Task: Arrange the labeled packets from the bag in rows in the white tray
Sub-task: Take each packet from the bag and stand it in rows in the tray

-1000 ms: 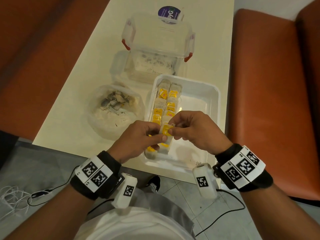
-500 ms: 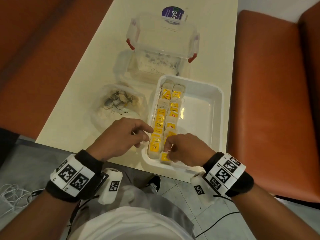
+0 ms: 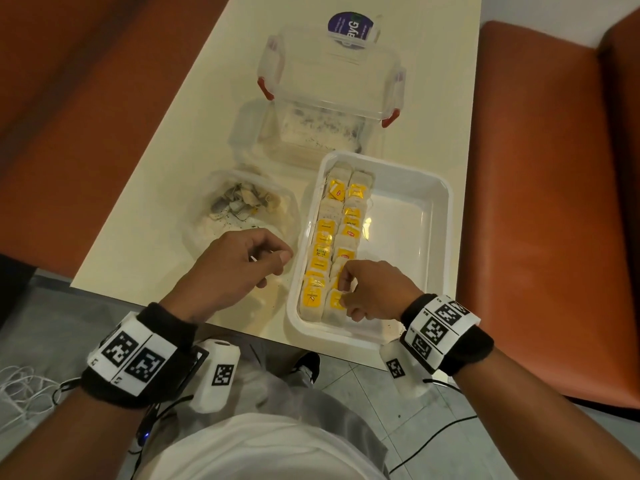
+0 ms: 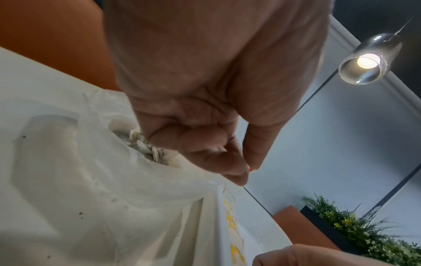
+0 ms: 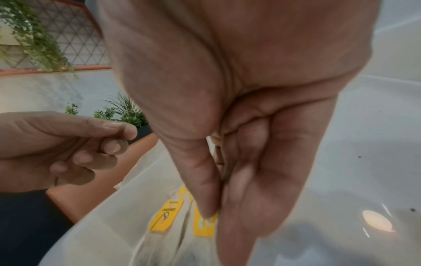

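Observation:
The white tray (image 3: 446,202) holds two rows of yellow-labelled packets along its left side. My right hand (image 3: 343,292) is down at the near end of the second row, thumb and fingers pinching the nearest packet (image 3: 333,302). In the right wrist view the thumb tip of that hand (image 5: 214,212) presses the packet's yellow label (image 5: 202,228). My left hand (image 3: 277,259) hovers between the tray and the clear bag (image 3: 242,209), fingers curled and thumb against the index finger, with nothing clearly held. Loose packets lie in the bag (image 4: 141,144).
A clear lidded box (image 3: 329,84) with red clasps stands behind the tray, with a purple-topped jar (image 3: 349,29) beyond it. Orange seats flank the cream table (image 3: 156,188). The tray's near end sits at the table's front edge. The tray's right half is bare.
Both hands held a packet above the tray a second ago. The right hand has lowered it into the near end of the second row. The left hand let go and moved left.

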`<state>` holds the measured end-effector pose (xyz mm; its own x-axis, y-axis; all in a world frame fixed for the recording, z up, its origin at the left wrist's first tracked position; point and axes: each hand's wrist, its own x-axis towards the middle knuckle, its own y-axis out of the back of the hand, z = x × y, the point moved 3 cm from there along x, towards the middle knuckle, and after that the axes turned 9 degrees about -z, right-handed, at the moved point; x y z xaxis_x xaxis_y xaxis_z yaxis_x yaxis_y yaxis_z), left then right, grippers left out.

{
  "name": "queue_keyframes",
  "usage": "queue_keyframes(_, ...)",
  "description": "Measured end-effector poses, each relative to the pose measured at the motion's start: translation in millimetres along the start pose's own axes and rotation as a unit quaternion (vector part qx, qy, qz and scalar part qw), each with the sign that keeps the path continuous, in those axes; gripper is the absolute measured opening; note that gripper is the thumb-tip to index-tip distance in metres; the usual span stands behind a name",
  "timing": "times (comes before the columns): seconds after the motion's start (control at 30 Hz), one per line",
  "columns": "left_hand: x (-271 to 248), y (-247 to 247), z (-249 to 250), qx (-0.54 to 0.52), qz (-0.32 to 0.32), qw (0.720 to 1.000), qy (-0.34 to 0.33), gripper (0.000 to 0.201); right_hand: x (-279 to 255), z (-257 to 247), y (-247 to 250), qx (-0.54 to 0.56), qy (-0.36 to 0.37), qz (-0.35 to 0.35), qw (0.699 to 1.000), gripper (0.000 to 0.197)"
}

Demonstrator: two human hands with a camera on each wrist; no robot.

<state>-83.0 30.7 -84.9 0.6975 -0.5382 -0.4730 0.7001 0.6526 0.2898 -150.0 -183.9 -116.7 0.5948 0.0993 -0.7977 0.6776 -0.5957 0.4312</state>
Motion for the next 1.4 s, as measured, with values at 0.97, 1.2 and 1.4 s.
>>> queue_keyframes(0.97,74,50,-16,0.396,0.138,0.906,0.051,0.042,18,-93,71,-0.062,0.158,0.138,0.976,0.041)
queue_keyframes(1.2,89,54,-18,0.408,0.133,0.9,0.074,0.063,66,-118,71,-0.158,0.069,0.144,0.974,0.034)
queue_keyframes(1.4,117,67,-14,0.43,0.1,0.891,0.104,0.066,70,-115,65,-0.172,0.07,0.131,0.974,0.043)
